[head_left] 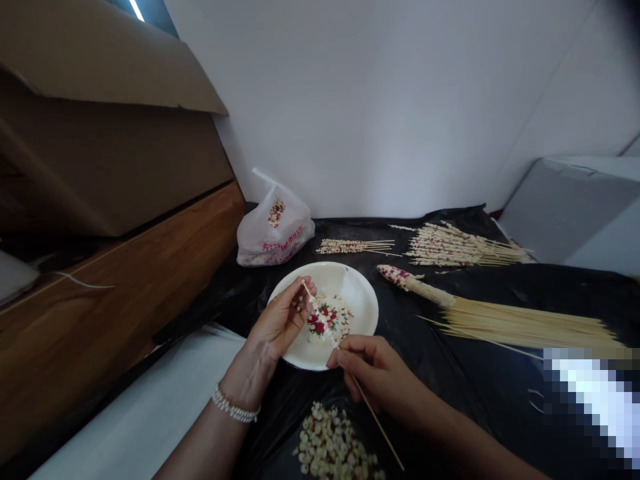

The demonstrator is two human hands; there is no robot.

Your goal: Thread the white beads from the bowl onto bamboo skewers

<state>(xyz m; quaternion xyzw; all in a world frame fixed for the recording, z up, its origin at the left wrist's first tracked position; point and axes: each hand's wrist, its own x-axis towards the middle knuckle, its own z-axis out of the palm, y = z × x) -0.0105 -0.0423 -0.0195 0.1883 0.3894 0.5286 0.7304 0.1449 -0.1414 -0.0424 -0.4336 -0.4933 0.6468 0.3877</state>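
My right hand [370,367] is closed around a thin bamboo skewer [379,423], whose bare end sticks out below it toward the lower right. The skewer slants up over the bowl, its upper part carrying small pale pieces, toward the fingertips of my left hand [287,310]. Thumb and fingers of that hand pinch near the skewer's tip, and a few small pale pieces [300,303] sit in the curled fingers. Beneath both hands is a white bowl [363,283] with pale and dark red pieces inside; red and green on its bottom look like a printed pattern.
Pale greenish pieces [335,443] are heaped in front. Behind the bowl stand a tied plastic bag [275,230] and filled skewers [340,247]. More filled skewers [445,245] and a bundle of bare skewers [525,323] lie right on black plastic. A cardboard box [110,140] rises left.
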